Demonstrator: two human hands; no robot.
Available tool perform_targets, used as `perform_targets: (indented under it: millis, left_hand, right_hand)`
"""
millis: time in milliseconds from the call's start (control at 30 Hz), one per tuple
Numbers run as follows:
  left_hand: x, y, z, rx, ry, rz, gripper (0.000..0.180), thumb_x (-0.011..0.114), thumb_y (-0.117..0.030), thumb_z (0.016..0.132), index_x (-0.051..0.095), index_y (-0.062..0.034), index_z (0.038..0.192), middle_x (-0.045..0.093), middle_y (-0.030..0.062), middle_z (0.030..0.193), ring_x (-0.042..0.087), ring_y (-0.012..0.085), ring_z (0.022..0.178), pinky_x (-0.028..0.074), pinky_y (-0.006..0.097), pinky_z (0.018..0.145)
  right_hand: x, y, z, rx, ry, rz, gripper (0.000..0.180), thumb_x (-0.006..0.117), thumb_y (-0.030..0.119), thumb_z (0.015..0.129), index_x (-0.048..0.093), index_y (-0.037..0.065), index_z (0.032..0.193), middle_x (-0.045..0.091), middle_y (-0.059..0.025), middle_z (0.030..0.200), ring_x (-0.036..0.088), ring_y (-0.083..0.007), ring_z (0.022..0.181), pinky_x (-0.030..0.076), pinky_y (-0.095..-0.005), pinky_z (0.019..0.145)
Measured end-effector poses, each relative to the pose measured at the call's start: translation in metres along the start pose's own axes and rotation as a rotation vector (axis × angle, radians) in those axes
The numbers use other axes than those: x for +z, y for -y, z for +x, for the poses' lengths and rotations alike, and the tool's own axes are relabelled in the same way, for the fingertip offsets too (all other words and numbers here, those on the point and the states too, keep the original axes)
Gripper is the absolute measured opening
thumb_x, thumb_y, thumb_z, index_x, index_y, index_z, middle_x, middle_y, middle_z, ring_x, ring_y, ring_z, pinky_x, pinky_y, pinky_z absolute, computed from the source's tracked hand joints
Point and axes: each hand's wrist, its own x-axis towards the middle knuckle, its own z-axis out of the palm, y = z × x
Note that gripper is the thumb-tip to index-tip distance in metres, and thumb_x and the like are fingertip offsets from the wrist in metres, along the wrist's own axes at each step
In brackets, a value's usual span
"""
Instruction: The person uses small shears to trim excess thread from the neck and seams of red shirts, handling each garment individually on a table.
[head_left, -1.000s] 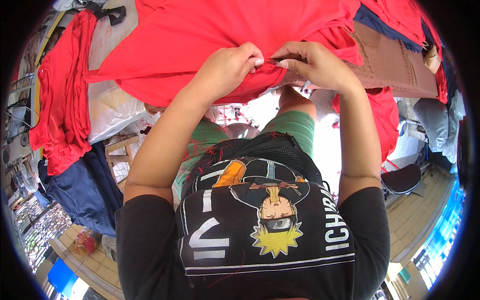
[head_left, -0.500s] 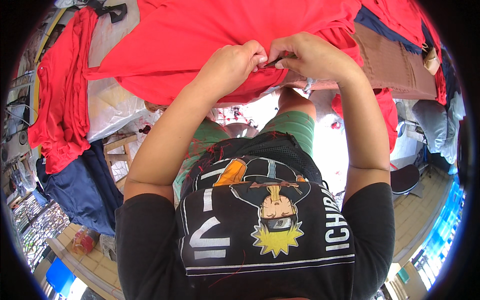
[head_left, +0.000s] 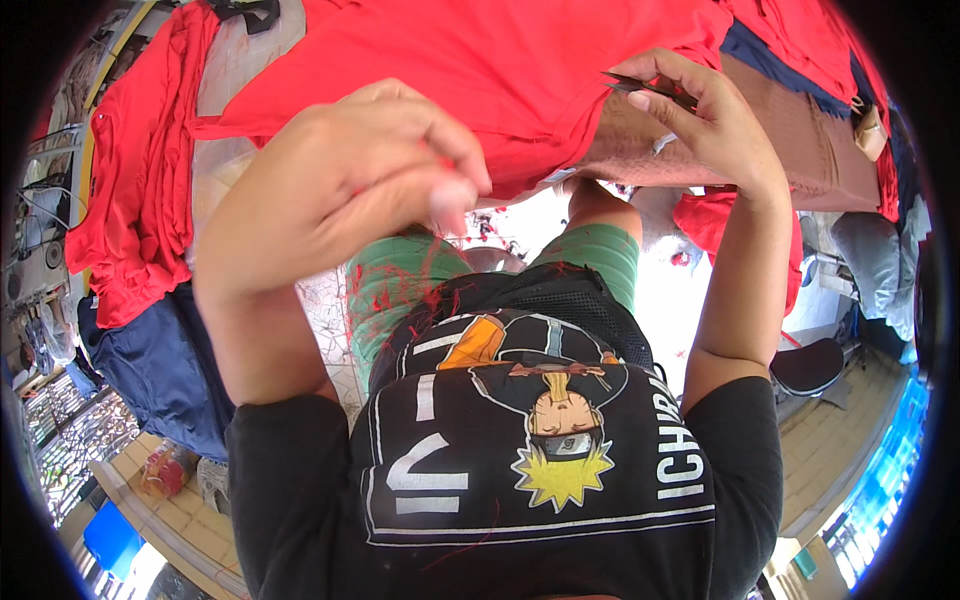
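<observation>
A large red cloth (head_left: pixel 480 70) lies over the work surface in front of me and hangs over its near edge. My right hand (head_left: pixel 710 115) holds small dark thread snips (head_left: pixel 625 82) at the cloth's right side, their points toward the left. Closer to me and raised above the cloth is my left hand (head_left: pixel 360 185), slightly blurred. Its fingers are curled in toward the thumb, and whatever they may pinch is too small to make out. Loose red threads (head_left: pixel 385 295) cling to my green shorts below it.
A brown cardboard-like surface (head_left: pixel 770 130) extends to the right under the cloth. More red garments (head_left: pixel 140 190) hang at the left above a dark blue cloth (head_left: pixel 160 370). A dark round seat (head_left: pixel 808 367) stands at the right, and red scraps litter the floor.
My left hand has left the cloth's edge and come back toward me and to the left. My right hand has moved up and right with the snips, off the cloth edge.
</observation>
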Motion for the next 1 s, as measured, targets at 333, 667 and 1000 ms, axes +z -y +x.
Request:
perform_targets:
  millis: [333,667,1000]
  left_hand:
    - [0.137,0.081,0.041,-0.327,-0.595,0.515,0.028,0.078,-0.028,0.074,0.062,-0.0051,0.079,0.060,0.0078,0.086,0.060,0.0280,0.081,0.048,0.039,0.072]
    - [0.118,0.090,0.047,-0.232,-0.632,0.267,0.014,0.072,-0.015,0.080,0.067,-0.0026,0.085,0.066,0.0105,0.092,0.062,0.0277,0.086,0.049,0.037,0.078]
    - [0.112,0.123,0.051,-0.430,-0.537,-0.574,0.012,0.057,-0.013,0.097,0.057,-0.0020,0.101,0.062,0.0002,0.089,0.056,0.0055,0.083,0.046,0.021,0.075]
  right_hand:
    - [0.043,-0.011,-0.004,0.089,0.018,0.181,0.027,0.060,-0.002,0.088,0.059,0.000,0.115,0.063,-0.0028,0.099,0.056,-0.0072,0.088,0.047,-0.0245,0.080]
    - [0.073,-0.027,0.006,0.024,-0.038,0.005,0.031,0.072,0.008,0.077,0.065,0.001,0.107,0.067,-0.0182,0.093,0.067,-0.0297,0.083,0.052,-0.0363,0.076]
    - [0.074,-0.035,0.018,0.158,-0.159,0.025,0.028,0.068,0.026,0.087,0.063,0.000,0.098,0.066,-0.0144,0.080,0.065,-0.0243,0.077,0.050,-0.0356,0.072]
